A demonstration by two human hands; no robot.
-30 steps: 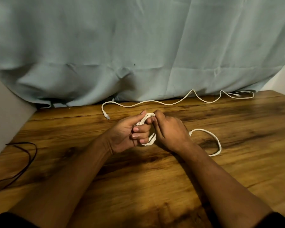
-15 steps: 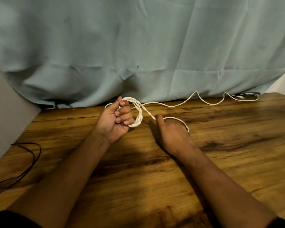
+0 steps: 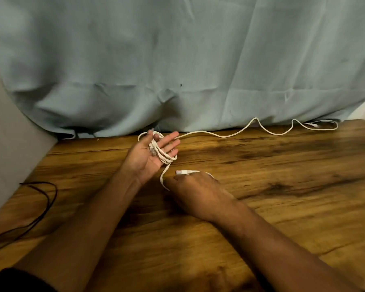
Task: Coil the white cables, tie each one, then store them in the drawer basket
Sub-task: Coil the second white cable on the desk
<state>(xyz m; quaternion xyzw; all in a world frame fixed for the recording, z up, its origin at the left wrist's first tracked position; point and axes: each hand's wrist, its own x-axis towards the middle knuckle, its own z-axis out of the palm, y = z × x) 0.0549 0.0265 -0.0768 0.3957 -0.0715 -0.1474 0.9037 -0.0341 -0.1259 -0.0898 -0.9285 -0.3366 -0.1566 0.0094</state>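
My left hand (image 3: 150,153) is palm up over the wooden table (image 3: 261,197), fingers stretched out, with several loops of a white cable coil (image 3: 163,153) lying across the palm and fingers. A strand drops from the coil to my right hand (image 3: 195,190), which lies knuckles up on the table and pinches the cable near its white plug end (image 3: 184,172). A second white cable (image 3: 261,131) runs loose along the table's back edge to the right. No drawer basket is in view.
A pale blue curtain (image 3: 177,70) hangs behind the table's back edge. A thin black cable (image 3: 44,199) loops on the table at the left. A grey panel (image 3: 11,133) borders the left side.
My left hand has uncurled its fingers, so the coil now lies on an open palm. My right hand has slid nearer along the cable to the plug end.
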